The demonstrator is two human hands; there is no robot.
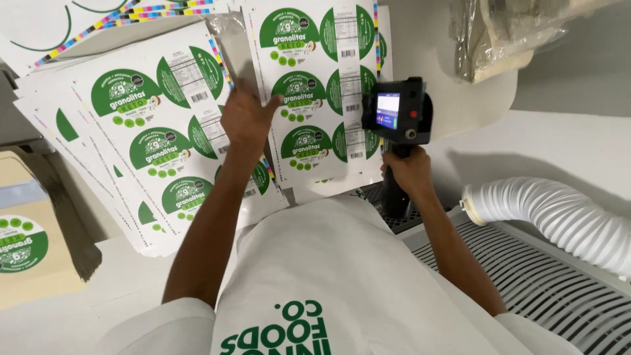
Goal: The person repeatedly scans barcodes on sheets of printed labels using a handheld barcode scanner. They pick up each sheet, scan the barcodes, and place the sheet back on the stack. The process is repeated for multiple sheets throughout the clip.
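My left hand (244,116) rests flat, fingers spread, on the edge of a white sheet of round green labels (314,92) lying on the table. My right hand (409,172) grips the handle of a black handheld device with a small lit screen (396,115), held upright over the right edge of that sheet. Left of it lies a fanned stack of similar label sheets (141,131). My white apron with green lettering (322,283) fills the bottom of the view.
A white ribbed hose (552,217) runs over a slatted metal grille (559,289) at the right. A tan box with a green label (26,243) sits at the left. Crumpled clear plastic wrap (499,33) lies at the top right.
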